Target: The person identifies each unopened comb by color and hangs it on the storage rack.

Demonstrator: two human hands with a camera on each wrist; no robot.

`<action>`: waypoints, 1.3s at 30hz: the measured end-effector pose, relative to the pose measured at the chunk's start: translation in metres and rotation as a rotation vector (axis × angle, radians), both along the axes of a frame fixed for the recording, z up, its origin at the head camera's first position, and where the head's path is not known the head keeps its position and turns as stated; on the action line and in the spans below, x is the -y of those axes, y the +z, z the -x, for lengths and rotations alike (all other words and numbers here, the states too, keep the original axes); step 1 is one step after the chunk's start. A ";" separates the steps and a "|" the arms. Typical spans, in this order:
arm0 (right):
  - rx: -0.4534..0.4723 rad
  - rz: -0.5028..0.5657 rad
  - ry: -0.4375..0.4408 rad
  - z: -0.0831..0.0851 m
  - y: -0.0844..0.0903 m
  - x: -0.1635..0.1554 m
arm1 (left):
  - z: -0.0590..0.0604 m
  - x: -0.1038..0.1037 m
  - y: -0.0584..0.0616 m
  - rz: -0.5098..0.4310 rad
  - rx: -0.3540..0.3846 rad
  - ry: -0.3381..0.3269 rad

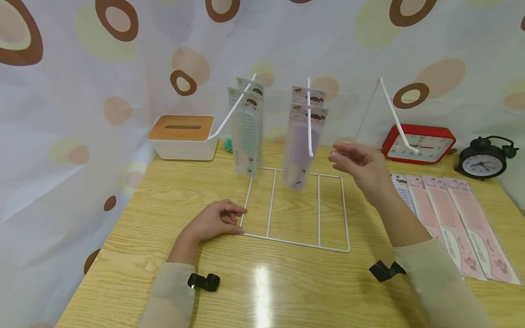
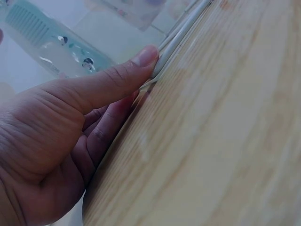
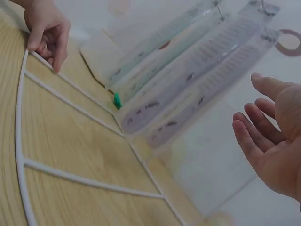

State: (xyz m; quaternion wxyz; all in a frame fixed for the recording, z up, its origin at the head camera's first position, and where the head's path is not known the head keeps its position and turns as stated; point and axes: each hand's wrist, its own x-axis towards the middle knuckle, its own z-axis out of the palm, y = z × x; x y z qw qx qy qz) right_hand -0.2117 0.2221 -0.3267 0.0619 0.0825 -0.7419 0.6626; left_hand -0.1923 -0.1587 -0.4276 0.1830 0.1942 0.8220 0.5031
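A white wire display rack (image 1: 294, 242) stands on the table, with prongs reaching forward at the top. My left hand (image 1: 215, 219) holds its front left corner, thumb and fingertips on the base wire. Two packaged green combs (image 1: 246, 136) hang from the left prong. From the middle prong (image 1: 309, 132) hang two packaged purple combs (image 1: 301, 150), one behind the other. My right hand (image 1: 365, 171) is raised just right of the purple combs, holding nothing; its fingers are loosely bent in the right wrist view, apart from the packs.
Right of the rack lie a packaged purple comb (image 1: 403, 191) and several packaged pink combs (image 1: 453, 218) in a row. Behind them stand a red clock (image 1: 422, 143) and a black alarm clock (image 1: 483, 159). A tissue box (image 1: 182, 148) with a wooden lid sits back left. The right prong (image 1: 395, 116) juts forward.
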 end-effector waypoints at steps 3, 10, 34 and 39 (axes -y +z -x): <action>0.069 -0.066 -0.013 0.001 -0.016 -0.015 | 0.000 0.001 0.000 -0.002 0.002 0.001; 0.124 -0.274 -0.047 0.014 -0.052 -0.057 | -0.001 0.004 -0.002 -0.006 0.010 0.009; 0.300 -0.739 -0.032 0.034 -0.083 -0.180 | -0.002 0.000 0.002 -0.010 0.018 0.001; 0.353 -0.792 0.055 0.036 -0.079 -0.186 | -0.001 0.000 0.002 -0.010 0.024 -0.002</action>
